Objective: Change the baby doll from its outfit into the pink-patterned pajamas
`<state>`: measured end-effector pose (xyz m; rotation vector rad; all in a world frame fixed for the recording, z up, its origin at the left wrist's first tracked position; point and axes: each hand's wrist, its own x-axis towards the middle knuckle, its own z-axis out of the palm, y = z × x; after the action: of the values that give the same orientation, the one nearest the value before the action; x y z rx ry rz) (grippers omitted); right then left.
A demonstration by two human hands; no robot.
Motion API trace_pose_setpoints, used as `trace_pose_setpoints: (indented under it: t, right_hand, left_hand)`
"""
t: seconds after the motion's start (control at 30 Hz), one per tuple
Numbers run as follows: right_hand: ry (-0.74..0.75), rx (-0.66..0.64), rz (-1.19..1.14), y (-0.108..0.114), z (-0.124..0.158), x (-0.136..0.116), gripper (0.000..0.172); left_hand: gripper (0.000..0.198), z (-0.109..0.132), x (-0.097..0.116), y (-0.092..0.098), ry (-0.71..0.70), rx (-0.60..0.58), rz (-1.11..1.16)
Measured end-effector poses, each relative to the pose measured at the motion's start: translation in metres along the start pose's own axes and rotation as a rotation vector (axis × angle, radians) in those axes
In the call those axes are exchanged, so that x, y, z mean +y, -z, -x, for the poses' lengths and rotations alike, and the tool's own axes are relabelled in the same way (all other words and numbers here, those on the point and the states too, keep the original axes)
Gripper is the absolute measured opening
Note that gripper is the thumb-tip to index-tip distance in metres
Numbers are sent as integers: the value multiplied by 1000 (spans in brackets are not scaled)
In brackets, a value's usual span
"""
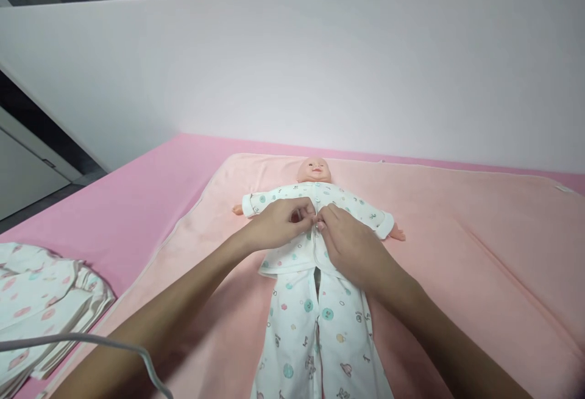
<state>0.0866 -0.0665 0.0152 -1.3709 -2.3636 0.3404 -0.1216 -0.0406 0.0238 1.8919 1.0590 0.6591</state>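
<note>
Grey cable (95,339) nearest. Left hand (280,223) and right hand (347,240): fingertips pinched together on shirt (305,249) front. Cloth appears soft, light; best held by front edges.

Head view, looking forward, down — toward doll (295,259)

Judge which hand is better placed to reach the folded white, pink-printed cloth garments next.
Probably the left hand: the garments lie on its side. The right hand is farther off, beyond the left. Both hands are at the white, patterned cloth shirt's front.
</note>
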Motion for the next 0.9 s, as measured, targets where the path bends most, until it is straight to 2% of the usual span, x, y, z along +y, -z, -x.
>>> trace_pose_setpoints:
  t: [0.17, 0.37, 0.47, 0.63, 0.77, 0.9]
  right_hand:
    - [123, -127, -362, 14, -14, 33, 30]
    - [60, 27, -416, -2, -18, 47, 37]
    - [-47, 44, -444, 3, -21, 47, 44]
    - [-169, -71, -414, 16, -44, 47, 47]
    - [-184, -137, -469, 12, -59, 54, 41]
    - [-174, -218, -576, 11, -61, 63, 35]
  left_hand:
    - [22, -5, -6, 2, -14, -114, 114]
    - [25, -4, -8, 6, -35, -113, 106]
    - [23, -8, -6, 7, -14, -59, 82]
    - [26, -36, -4, 5, 175, 148, -16]
    - [20, -49, -8, 5, 195, 142, 25]
    - [26, -47, -15, 12, 179, 89, 30]
